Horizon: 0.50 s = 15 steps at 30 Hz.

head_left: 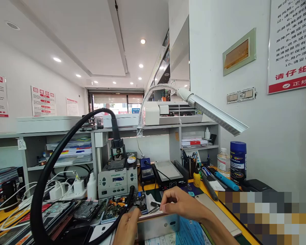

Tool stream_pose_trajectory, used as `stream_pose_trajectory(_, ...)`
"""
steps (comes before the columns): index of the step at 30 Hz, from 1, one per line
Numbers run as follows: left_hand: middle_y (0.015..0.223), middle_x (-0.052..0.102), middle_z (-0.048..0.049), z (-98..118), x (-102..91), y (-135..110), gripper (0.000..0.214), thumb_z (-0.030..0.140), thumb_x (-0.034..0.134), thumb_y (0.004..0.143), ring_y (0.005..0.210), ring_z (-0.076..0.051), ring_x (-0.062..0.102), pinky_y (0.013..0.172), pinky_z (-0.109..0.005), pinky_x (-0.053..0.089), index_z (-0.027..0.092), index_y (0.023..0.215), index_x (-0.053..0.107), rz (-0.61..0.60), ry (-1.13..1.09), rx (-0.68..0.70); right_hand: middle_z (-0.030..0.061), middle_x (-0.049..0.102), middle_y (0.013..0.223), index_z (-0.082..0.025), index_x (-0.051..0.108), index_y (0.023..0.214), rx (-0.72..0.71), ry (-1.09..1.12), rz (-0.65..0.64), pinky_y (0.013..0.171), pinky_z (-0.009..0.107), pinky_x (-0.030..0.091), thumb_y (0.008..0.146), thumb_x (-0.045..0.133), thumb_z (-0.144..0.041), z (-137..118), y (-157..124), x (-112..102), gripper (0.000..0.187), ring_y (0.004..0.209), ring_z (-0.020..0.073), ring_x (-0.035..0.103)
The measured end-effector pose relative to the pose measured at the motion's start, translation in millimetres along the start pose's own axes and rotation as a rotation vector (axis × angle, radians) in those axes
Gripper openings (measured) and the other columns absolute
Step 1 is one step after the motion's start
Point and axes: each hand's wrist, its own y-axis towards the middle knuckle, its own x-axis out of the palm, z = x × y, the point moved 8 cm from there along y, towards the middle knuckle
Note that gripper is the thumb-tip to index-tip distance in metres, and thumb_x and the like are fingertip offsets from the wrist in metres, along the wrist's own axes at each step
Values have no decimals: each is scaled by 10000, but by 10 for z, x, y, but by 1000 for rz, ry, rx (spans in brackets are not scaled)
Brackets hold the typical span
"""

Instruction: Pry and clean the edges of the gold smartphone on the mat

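Observation:
A silver phone-like device point(155, 228), with a round hole and a dark oval opening near its right end, is tilted up on its long edge. My left hand point(127, 225) is closed on its left end, thumb on top. My right hand point(180, 203) is above its right part, fingers curled into a pinch at the upper edge; whatever is between the fingertips is hidden. Just behind the device lie tweezers point(153, 209), partly covered. Beneath it are blue printed sheets point(191, 233).
A thick black hose point(44, 153) arches across the left from a grey hot-air station point(117, 178). Trays of phone parts point(114, 207) and stacked devices point(53, 217) crowd the left. Behind stand a heating plate point(168, 172) and a yellow bottle point(196, 178). A lamp point(214, 112) hangs overhead.

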Motion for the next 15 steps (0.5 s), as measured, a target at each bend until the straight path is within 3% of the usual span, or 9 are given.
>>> stream_pose_trajectory(15, 995, 725, -119, 98, -16, -118, 291, 485, 594, 737, 720, -244, 683, 621, -271, 520, 210, 811, 649, 3, 19, 107, -3, 638, 695, -145, 731, 724, -36, -41, 20, 609, 242, 342, 759, 720, -267, -70, -19, 76, 127, 661, 140, 497)
